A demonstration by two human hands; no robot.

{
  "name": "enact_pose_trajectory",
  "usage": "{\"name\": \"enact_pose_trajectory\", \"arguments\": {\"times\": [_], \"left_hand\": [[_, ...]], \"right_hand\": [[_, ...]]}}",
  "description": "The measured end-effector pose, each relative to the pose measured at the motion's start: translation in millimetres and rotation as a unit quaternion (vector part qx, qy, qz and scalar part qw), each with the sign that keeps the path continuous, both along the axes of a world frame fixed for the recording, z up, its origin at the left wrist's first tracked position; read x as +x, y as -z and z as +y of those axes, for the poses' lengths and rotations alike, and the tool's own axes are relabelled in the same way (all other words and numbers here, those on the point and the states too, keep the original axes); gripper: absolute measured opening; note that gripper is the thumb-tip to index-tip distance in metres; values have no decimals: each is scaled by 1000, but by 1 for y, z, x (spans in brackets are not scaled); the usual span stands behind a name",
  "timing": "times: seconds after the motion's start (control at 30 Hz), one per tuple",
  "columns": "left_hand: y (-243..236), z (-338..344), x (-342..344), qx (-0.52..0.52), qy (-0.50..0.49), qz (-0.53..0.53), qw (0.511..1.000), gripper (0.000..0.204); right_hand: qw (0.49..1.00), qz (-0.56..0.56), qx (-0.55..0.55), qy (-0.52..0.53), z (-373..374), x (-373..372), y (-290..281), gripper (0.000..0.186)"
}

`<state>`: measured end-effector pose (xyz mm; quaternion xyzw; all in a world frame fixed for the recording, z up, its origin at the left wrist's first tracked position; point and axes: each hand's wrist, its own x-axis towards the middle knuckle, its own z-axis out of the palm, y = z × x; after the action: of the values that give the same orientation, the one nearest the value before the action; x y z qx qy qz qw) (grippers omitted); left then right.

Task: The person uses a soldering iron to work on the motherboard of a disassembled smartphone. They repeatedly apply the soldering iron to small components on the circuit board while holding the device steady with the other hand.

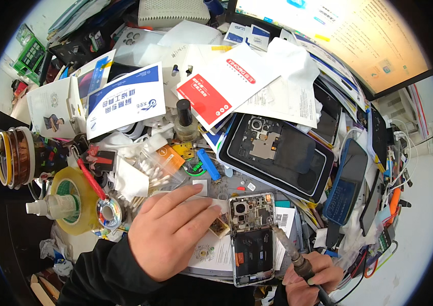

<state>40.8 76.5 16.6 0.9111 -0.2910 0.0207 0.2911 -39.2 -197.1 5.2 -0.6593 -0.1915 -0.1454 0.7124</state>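
An opened smartphone (253, 255) lies upright before me, its circuit board and camera showing at the top and a black battery below. My right hand (314, 278) is closed around a soldering iron (302, 265). The iron's tip points up and left, at the right edge of the phone's board; whether it touches cannot be made out. My left hand (168, 232) is palm down with fingers stretched out over a small pale case with amber-brown contents (220, 227), left of the phone. The fingers partly cover this case, and the thumb is hidden.
A second phone without its back (265, 140) lies behind, with a blue-edged phone (346, 181) to its right. Tape rolls (76, 201), a clear squeeze bottle (50, 207), cotton swabs (152, 171) and a black-capped bottle (186, 122) crowd the left. A monitor (354, 41) stands far right.
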Motion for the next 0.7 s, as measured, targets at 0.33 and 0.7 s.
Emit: {"name": "enact_pose_trajectory", "arguments": {"times": [0.33,0.7], "left_hand": [[13,1,0,-19,-44,-61,997,43],[10,-3,-17,-27,-60,-30,997,64]], "right_hand": [[1000,-9,24,12,-2,4,20,26],[997,67,25,25,-3,-4,15,35]]}}
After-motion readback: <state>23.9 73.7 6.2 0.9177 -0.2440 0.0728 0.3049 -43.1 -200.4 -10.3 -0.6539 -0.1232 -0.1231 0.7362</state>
